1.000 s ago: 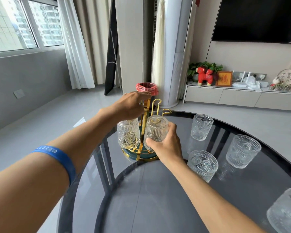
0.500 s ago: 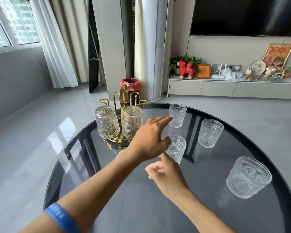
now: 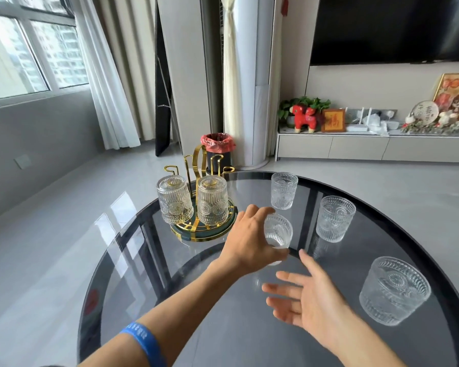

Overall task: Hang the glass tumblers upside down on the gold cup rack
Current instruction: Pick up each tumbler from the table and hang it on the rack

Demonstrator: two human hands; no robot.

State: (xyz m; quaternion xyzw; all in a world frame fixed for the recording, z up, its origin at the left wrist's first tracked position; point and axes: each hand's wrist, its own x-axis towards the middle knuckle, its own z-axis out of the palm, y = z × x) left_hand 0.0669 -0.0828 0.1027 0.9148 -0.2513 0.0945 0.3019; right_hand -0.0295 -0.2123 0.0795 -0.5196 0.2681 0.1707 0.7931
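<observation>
Writing: the blue wristband (image 3: 143, 343) on the left forearm carries pale print too blurred to read; the gold-framed plaque (image 3: 333, 120) and the round ornament (image 3: 425, 113) on the far cabinet show characters too small to make out.
Left hand (image 3: 249, 242): reaches across toward 1 o'clock, fingers curled around the near side of a tumbler; the grasped tumbler (image 3: 278, 231) stands upright, its base at the table surface.
Right hand (image 3: 310, 300): open, palm turned toward the left, fingers spread and pointing to 9 o'clock, holding nothing; it hangs at 5 o'clock from the grasped tumbler, near but apart from it.
Gold cup rack (image 3: 199, 165): at 10 o'clock from the left hand, standing on a round green-and-gold base near the table's far edge; several hooked prongs stand bare.
Hung tumblers: left hung tumbler (image 3: 174, 198) and right hung tumbler (image 3: 212, 200), both upside down on the rack, side by side.
Loose tumblers: far tumbler (image 3: 284, 190) at 12 o'clock from the grasped one, middle tumbler (image 3: 334, 218) at 3 o'clock, near tumbler (image 3: 394, 290) at 4 o'clock, all upright and well apart.
Table (image 3: 223, 327): round dark glass top, glossy with reflections.
Behind: a bin with a pink liner (image 3: 217, 144) on the floor beyond the rack.
</observation>
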